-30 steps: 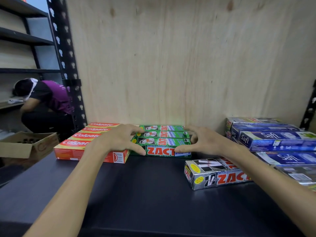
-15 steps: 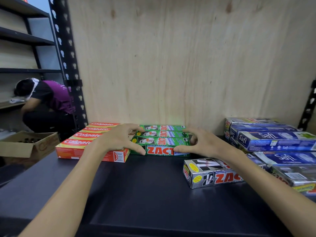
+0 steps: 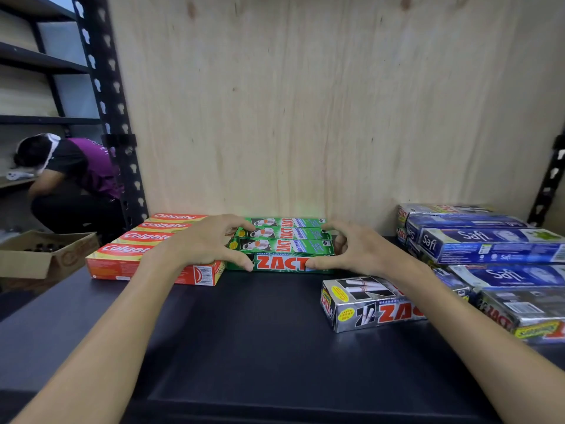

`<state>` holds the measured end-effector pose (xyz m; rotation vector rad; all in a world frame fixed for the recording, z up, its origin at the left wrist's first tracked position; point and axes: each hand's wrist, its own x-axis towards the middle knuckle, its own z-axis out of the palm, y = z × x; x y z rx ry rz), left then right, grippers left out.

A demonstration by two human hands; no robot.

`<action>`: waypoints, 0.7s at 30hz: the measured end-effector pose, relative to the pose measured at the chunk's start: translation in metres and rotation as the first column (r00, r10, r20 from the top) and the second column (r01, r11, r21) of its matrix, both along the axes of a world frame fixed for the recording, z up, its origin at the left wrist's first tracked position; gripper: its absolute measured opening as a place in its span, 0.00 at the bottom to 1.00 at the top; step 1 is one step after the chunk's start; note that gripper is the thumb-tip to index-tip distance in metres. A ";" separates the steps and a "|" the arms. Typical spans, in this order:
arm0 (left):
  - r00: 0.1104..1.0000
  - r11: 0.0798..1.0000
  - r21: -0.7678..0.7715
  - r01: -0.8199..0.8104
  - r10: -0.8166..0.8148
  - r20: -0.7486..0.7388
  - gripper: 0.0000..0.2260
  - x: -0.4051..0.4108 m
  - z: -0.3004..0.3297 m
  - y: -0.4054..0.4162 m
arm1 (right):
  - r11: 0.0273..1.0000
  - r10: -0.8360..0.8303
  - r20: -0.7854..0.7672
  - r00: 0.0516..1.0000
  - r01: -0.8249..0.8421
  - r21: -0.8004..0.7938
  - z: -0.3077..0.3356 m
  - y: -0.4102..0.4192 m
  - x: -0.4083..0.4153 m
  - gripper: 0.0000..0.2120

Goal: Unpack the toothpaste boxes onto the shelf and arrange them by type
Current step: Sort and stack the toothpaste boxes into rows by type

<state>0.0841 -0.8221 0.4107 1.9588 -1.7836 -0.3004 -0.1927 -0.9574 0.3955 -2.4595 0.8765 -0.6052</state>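
Observation:
Several green ZACT toothpaste boxes (image 3: 284, 240) lie side by side at the back of the dark shelf (image 3: 244, 332), against the plywood panel. My left hand (image 3: 208, 243) clasps their left end, thumb on the front box and fingers over the top. At the right end my right hand (image 3: 357, 249) grips the same way. Several red Colgate boxes (image 3: 137, 243) lie in a row touching the green ones on the left, partly under my left hand. A silver ZACT box (image 3: 360, 304) lies apart, below my right forearm.
Blue Safi boxes (image 3: 489, 243) and more silver ZACT boxes (image 3: 519, 313) are piled loosely at the right. A black upright post (image 3: 113, 117) bounds the shelf on the left. Beyond it a person (image 3: 70, 179) crouches beside an open cardboard box (image 3: 46, 255).
Both hands stay clasped on the ends of the green ZACT boxes. The boxes have hardly moved; only the view has shifted slightly.

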 end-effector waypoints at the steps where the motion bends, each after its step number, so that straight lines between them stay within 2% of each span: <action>1: 1.000 1.000 0.000 -0.003 0.003 0.005 0.35 0.000 0.000 0.000 | 1.000 0.001 -0.001 1.000 -0.001 -0.001 0.000 0.000 0.000 0.43; 7: 1.000 1.000 0.022 -0.004 0.004 0.017 0.35 0.000 0.001 0.002 | 1.000 0.000 -0.006 1.000 0.000 -0.016 -0.001 -0.002 0.001 0.43; 11: 1.000 0.992 0.129 0.013 -0.014 0.011 0.43 0.004 0.003 -0.001 | 0.998 -0.013 -0.041 0.999 0.010 -0.066 -0.003 -0.004 0.004 0.46; 15: 0.999 0.978 0.203 0.052 -0.048 -0.024 0.38 0.008 0.003 -0.001 | 0.995 -0.036 -0.056 0.998 0.031 -0.090 -0.003 -0.005 0.005 0.44; 21: 0.998 0.988 0.140 0.064 -0.062 -0.018 0.37 0.009 0.003 -0.002 | 0.994 -0.063 -0.092 0.994 0.054 -0.093 -0.003 -0.003 0.006 0.47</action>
